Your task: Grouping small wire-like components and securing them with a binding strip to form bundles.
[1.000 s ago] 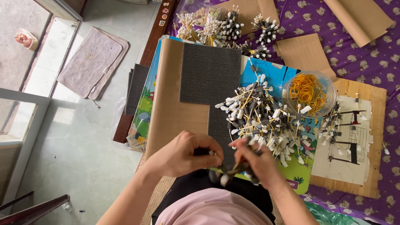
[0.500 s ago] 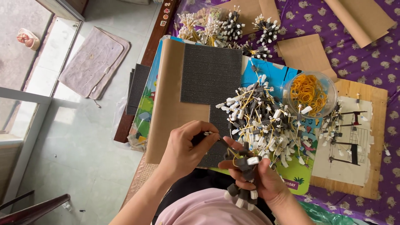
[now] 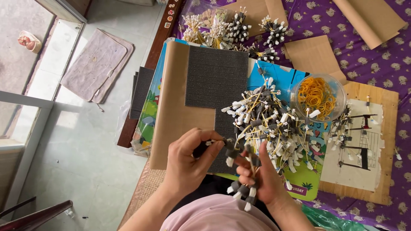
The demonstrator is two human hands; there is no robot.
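The left hand (image 3: 188, 160) is pinching a foam-tipped stick (image 3: 229, 152); the right hand (image 3: 261, 177) is gripping a bundle of sticks (image 3: 244, 190) near the pile (image 3: 269, 124).

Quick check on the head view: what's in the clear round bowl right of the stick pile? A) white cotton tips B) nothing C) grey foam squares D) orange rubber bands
D: the clear round bowl, just right of the stick pile, holds a heap of orange rubber bands; no foam or cotton tips show inside it.
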